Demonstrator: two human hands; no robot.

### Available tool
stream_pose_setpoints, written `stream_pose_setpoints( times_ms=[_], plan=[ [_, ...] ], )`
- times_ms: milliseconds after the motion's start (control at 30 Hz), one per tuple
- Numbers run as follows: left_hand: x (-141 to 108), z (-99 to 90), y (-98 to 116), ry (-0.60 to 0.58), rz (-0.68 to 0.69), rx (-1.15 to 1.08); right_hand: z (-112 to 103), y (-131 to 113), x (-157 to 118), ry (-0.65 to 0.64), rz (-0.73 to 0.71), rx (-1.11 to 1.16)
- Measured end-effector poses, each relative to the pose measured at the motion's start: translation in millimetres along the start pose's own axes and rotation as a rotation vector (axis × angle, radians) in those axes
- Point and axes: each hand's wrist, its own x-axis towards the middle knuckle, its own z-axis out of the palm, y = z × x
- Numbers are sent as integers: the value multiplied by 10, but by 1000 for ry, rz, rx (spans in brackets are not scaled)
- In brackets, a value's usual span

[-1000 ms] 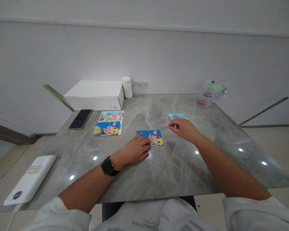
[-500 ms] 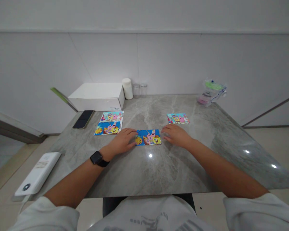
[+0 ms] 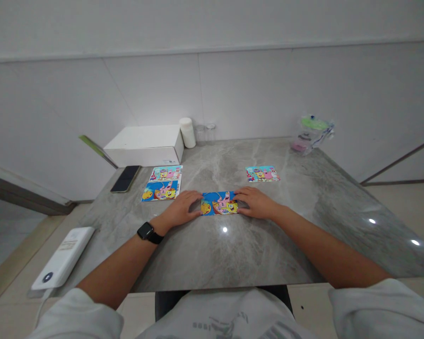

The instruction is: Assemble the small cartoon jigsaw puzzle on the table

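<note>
A blue cartoon picture card (image 3: pixel 219 203) lies flat in the middle of the grey marble table (image 3: pixel 254 245). My left hand (image 3: pixel 180 208), a black watch on its wrist, rests against the card's left edge. My right hand (image 3: pixel 255 202) touches the card's right edge, fingers spread flat on the table. Neither hand lifts the card. A second cartoon card (image 3: pixel 262 173) lies apart, farther back on the right. Two more cards (image 3: pixel 162 184) lie together at the left, one behind the other.
A white box (image 3: pixel 146 145) stands at the back left with a white cylinder (image 3: pixel 187 132) and two small clear jars (image 3: pixel 205 133) beside it. A dark phone (image 3: pixel 125 172) lies left of the cards. A white power bank (image 3: pixel 64 257) sits near the front left corner. A plastic bag (image 3: pixel 311 134) sits back right.
My right hand moved from the far right card to the middle card's right edge. My left hand slid off the card's top to its left edge. The card now lies straight.
</note>
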Motion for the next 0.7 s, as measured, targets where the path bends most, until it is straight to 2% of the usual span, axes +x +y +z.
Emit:
stream_pose_setpoints(
  times_ms=[167, 300, 500, 700],
  plan=[
    [88, 104, 84, -54, 43, 14, -47, 0, -258, -3, 52, 26],
    [271, 294, 221, -83, 64, 25, -87, 56, -586, 30, 97, 14],
    [775, 653, 527, -106, 59, -37, -201, 255, -1078, 60, 240, -36],
    [1306, 955, 933, -76, 4, -17, -333, 658, -1401, 25, 318, -146]
  ],
)
